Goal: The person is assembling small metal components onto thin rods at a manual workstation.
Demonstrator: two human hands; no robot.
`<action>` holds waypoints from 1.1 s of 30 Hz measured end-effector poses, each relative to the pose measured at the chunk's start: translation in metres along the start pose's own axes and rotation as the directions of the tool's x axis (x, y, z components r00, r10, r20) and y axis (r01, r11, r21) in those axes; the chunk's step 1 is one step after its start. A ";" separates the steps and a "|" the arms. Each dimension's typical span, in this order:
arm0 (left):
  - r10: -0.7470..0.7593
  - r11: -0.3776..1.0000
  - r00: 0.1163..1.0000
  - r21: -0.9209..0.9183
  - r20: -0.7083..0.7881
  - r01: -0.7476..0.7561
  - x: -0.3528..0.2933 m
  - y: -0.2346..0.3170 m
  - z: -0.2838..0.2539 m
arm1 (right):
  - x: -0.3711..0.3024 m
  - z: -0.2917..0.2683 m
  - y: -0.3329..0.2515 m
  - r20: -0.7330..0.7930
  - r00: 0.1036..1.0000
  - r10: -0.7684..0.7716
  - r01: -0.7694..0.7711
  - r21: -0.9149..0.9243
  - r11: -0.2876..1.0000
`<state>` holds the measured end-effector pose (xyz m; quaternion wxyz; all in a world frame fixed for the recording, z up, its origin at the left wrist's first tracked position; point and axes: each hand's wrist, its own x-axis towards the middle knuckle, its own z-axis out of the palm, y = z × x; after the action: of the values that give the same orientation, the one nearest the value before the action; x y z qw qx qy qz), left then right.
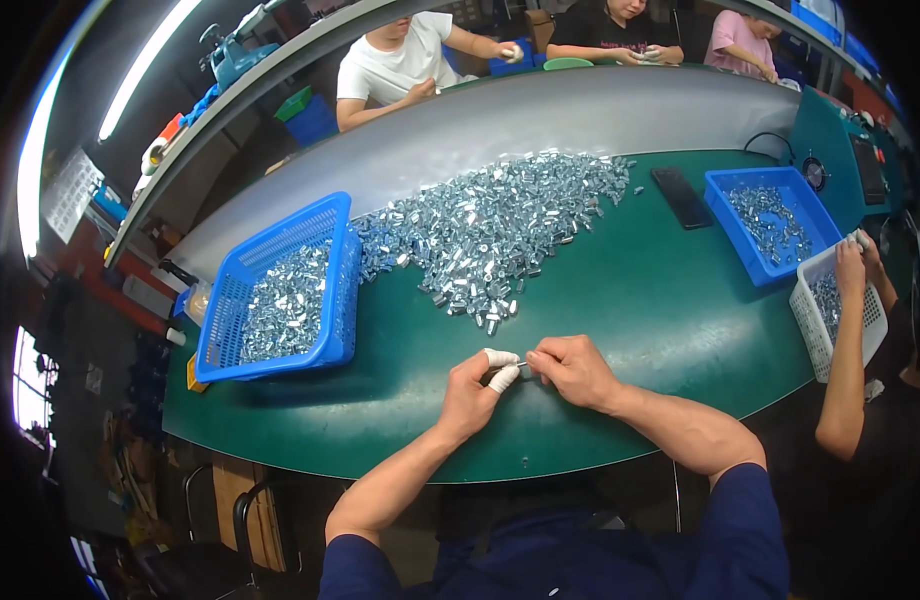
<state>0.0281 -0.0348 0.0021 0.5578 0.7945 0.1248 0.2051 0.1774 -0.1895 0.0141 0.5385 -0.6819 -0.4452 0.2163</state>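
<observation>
Just above the near part of the green tabletop (380,420), my two hands meet. White wraps cover the thumb and a finger of my left hand (470,390), which pinches a small metal part (522,364). My right hand (572,370) is closed at the other side of that part, its fingertips pressed together on a thin end. Most of the part is hidden by fingers, so its exact kind does not show. Beyond my hands spreads a large heap of small shiny metal cylinders (480,230), the closest of them a short way from my fingers.
At left stands a blue basket (342,290) of metal pieces. A dark phone (682,198) lies right of the heap. Farther right are a blue tray (770,272) and a white basket (818,345), where a co-worker's hands (855,258) work. Several people sit across the table.
</observation>
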 end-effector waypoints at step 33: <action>0.510 0.290 0.846 0.957 -0.157 0.003 0.040 0.076 -0.206 | 0.001 -0.002 0.003 -0.279 0.960 -0.034 0.089 0.187 0.978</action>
<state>-0.0348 0.1282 0.1410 -0.0863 0.9069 0.2080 0.3562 0.1810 -0.1899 0.0120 0.6665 -0.6343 -0.3635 0.1460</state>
